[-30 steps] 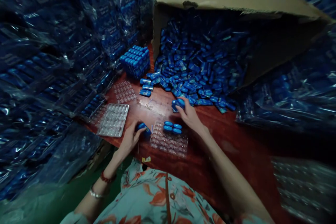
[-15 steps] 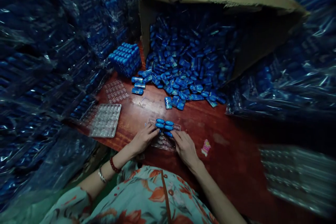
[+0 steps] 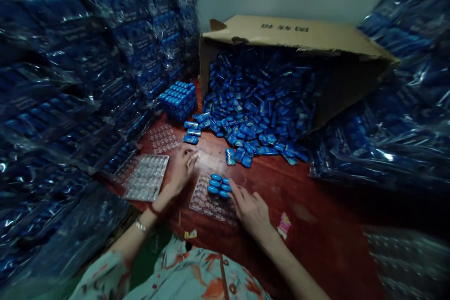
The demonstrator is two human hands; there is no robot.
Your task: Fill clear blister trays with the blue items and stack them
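Several glossy blue oval packs (image 3: 214, 183) stand in two short columns on a clear plastic tray with moulded pockets (image 3: 200, 199). At the tray's right side is my right hand (image 3: 251, 211), fingers extended, the index fingertip touching or close beside the right-hand packs. My left hand (image 3: 183, 168) is raised over the table to the left of the tray, fingers loosely curved and apart, nothing visible in it. Just beyond it lie several loose blue packs (image 3: 191, 132). A stack of clear pocketed trays (image 3: 146, 178) sits by my left wrist.
A cardboard box (image 3: 274, 33) on its side spills blue packs (image 3: 246, 136) onto the red-brown table (image 3: 316, 215). Behind left stands a neat block of blue packs (image 3: 178, 100). A pink wrapper (image 3: 284, 225) lies at right. Plastic-wrapped blue stacks (image 3: 133, 47) rise on both sides.
My left hand has left the blue packs and moved left and away from me. My right hand stays by the packs. The view has tilted up, showing more wall.
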